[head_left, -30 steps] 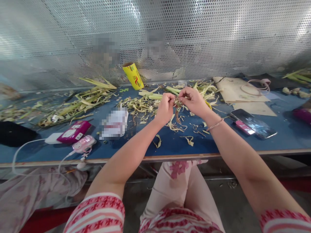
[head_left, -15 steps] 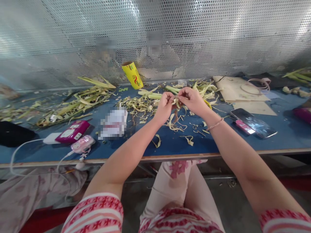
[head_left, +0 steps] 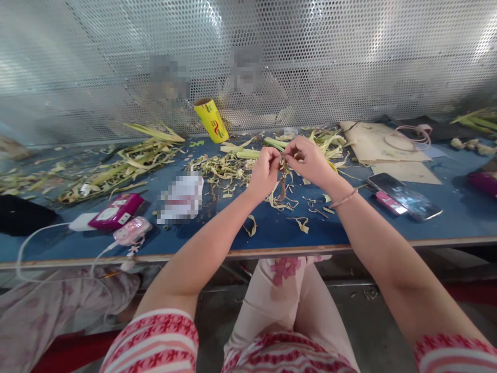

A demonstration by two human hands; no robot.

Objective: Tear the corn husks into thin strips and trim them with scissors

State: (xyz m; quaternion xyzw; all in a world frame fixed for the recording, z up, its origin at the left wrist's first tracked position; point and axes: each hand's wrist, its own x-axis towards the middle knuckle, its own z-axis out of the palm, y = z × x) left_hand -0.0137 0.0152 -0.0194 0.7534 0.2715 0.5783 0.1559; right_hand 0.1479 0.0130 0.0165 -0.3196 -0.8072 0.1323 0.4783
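Above the blue table [head_left: 217, 235], my left hand [head_left: 265, 168] and my right hand [head_left: 306, 158] meet with fingertips pinched close together. Between them is a small piece of plant matter [head_left: 283, 182], pale at the top, with a brown stringy end hanging down. Both hands seem to grip it, though the fingers hide much of it. Curled pale peelings [head_left: 282, 205] lie just below. Long pale-green leafy stalks [head_left: 272, 144] spread behind my hands, and a heap of shredded strips [head_left: 225, 168] lies left of them.
A yellow cardboard tube [head_left: 212, 120] leans near the perforated metal screen [head_left: 330, 62]. To the left are a blurred white packet [head_left: 181, 197], a magenta box [head_left: 116, 211] and a pink charging device [head_left: 132, 230]. A phone [head_left: 406, 196] and brown cardboard [head_left: 382, 142] lie right.
My fingers have shifted slightly on the plant piece, and its brown end now hangs straighter below them. My left fingers look more curled. The things on the table have stayed put.
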